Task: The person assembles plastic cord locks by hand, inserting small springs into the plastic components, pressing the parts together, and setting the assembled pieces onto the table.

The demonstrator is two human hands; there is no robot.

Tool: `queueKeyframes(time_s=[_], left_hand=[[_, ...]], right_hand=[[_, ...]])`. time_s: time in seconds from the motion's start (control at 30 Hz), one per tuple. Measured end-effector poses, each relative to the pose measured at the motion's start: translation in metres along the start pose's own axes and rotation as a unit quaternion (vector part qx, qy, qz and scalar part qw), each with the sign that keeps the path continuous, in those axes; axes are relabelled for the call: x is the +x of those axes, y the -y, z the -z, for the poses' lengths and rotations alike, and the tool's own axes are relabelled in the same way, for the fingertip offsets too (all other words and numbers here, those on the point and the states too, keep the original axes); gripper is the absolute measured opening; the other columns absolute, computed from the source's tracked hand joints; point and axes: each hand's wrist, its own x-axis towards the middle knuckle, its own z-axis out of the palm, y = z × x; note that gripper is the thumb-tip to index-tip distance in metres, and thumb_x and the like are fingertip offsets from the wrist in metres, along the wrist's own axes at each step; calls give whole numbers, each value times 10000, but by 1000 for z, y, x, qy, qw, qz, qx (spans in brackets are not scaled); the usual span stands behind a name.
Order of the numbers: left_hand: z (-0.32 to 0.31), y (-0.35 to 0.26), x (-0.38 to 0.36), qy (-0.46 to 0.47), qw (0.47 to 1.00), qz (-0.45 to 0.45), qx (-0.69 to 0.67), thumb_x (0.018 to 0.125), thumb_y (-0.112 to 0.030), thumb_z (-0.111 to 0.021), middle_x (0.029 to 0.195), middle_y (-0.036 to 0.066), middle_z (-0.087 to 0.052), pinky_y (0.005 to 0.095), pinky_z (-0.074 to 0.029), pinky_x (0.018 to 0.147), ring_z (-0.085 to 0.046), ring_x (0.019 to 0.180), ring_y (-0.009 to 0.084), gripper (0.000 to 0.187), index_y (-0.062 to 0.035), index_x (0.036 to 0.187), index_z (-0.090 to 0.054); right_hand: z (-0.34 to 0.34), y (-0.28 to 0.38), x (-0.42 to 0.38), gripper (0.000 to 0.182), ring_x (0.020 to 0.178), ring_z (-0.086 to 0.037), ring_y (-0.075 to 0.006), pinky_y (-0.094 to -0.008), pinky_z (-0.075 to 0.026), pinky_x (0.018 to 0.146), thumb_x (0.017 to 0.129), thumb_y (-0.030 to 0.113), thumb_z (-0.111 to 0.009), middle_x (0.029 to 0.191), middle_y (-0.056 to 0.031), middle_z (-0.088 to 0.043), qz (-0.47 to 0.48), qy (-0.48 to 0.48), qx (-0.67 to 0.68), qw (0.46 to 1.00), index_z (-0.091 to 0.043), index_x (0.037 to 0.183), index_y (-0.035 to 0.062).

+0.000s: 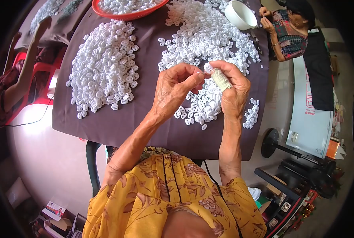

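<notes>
My right hand (235,95) is closed around a pale cream, bumpy roll (221,79). At its fingertips sits one small white plastic piece (208,68). My left hand (171,88) is pinched just left of that piece, its fingertips almost meeting those of the right. Whatever lies in the left pinch is too small to make out. Beneath and beyond both hands spreads a large heap of white two-holed plastic pieces (192,47). A second heap of the same pieces (103,65) lies to the left, and a small cluster (251,114) is right of my right wrist.
A brown cloth (145,107) covers the table. At the far edge stand a red basket (125,16) full of white pieces and a white bowl (240,15). Another person (288,31) sits at the upper right; a person's arms (30,55) show at left. A barbell (270,143) lies right.
</notes>
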Motion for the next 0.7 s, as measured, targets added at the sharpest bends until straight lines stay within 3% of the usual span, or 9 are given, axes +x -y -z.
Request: queueKeyframes(time_s=[0.7], left_hand=[[2, 1, 0, -34, 998, 22, 45, 771, -105, -661, 693, 73, -625, 220, -465, 596, -571, 623, 107, 184, 39, 884, -638]], right_hand=[[3, -8, -4, 249, 793, -578, -99, -210, -447, 728, 742, -59, -455, 849, -49, -620, 18, 19, -35, 999, -616, 929, -23]])
